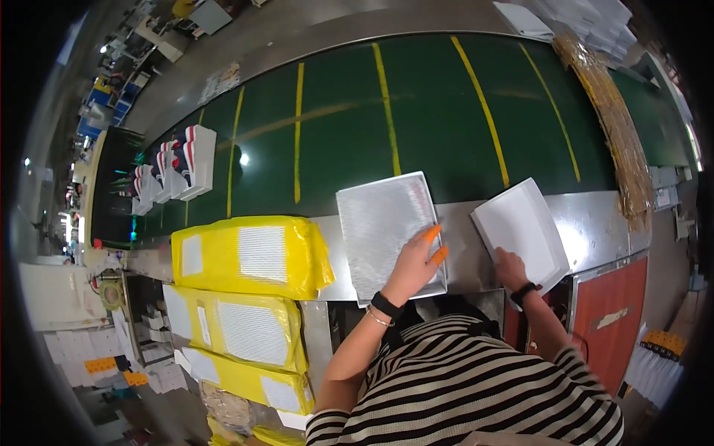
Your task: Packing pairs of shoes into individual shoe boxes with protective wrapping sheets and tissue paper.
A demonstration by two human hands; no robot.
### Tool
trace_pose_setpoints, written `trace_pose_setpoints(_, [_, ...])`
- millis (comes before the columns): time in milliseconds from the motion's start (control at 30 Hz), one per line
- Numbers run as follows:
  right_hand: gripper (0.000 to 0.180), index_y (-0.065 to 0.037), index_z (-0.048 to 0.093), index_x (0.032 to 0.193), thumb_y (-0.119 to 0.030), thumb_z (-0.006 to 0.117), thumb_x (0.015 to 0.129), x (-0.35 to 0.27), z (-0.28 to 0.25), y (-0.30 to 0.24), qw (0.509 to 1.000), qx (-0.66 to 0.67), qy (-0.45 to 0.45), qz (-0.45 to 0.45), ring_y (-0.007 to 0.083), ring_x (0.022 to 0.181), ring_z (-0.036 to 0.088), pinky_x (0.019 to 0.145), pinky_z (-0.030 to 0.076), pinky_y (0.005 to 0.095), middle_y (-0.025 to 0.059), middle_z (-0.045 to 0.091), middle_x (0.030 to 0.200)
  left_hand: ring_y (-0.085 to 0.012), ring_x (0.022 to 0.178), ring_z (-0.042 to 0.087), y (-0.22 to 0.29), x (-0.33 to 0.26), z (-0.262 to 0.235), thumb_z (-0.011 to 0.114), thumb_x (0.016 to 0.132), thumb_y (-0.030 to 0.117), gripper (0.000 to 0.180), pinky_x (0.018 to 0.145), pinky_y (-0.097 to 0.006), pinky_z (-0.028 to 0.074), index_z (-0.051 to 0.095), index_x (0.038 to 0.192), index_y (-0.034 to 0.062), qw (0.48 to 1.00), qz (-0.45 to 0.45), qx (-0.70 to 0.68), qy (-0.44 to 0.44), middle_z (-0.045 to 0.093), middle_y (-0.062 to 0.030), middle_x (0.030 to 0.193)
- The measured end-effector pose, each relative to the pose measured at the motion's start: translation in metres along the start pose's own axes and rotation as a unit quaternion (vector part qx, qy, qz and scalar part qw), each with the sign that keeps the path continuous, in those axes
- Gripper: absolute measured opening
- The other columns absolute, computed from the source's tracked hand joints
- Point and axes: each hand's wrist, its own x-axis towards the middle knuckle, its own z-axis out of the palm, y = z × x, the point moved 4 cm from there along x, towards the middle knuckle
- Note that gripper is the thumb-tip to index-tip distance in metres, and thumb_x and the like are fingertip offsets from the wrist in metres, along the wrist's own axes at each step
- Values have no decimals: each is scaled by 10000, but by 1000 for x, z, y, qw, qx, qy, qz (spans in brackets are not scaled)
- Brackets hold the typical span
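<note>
In front of me a shallow white box (383, 227) with a shiny, silvery-white surface lies across the steel ledge and the edge of the green belt. My left hand (413, 267) rests over its right rim, with orange covers on two fingertips that are stretched out and apart. To the right, my right hand (512, 270) grips the near left side of a second white box part (524, 230), open and tilted over the ledge. Its fingers curl at the edge, and some of them are hidden.
Yellow-wrapped bundles (223, 256) lie stacked at the left. Beyond them, white boxes holding striped shoes (195, 163) stand on the green conveyor belt (335, 119), which is marked with yellow lines. Taped cardboard (606, 123) crosses the belt at the right. A red cabinet (610, 320) stands below the ledge.
</note>
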Motion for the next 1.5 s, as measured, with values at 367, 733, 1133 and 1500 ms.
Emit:
trace_pose_setpoints(367, [542,-31,393,1415,-184,607,941,-72,-72,-55,564,816,-38,-121,227,1269,494,1085,389,380,123,504,1383,-166,1123,536,12,-18,-45,825,782,191,679,913,-284,475,463,1309,-35,916,-141,-376,-9,584,-121,1191])
trace_pose_setpoints(733, [485,-44,366,1425,-273,486,1015,72,32,-217,893,431,110,-59,307,1126,590,939,462,410,197,601,1208,-460,987,588,-177,-63,-115,583,925,499,694,854,-494,476,483,1330,-56,940,-259,96,198,600,-314,1056])
trace_pose_setpoints(1133, [970,-114,114,1558,-449,696,858,-21,60,-126,731,653,-194,-46,262,1458,201,1187,170,402,126,202,1593,-186,769,681,-130,-70,-60,503,929,638,758,672,-296,543,627,1157,-74,882,-357,-294,92,706,-120,962])
trace_pose_setpoints(1500, [474,-54,535,1283,-199,659,849,-103,-146,150,467,860,204,8,303,1041,611,860,531,475,148,595,1192,-60,844,568,-40,-42,-37,549,1007,241,355,756,-233,477,615,1252,-6,924,-262,-278,35,662,-6,988])
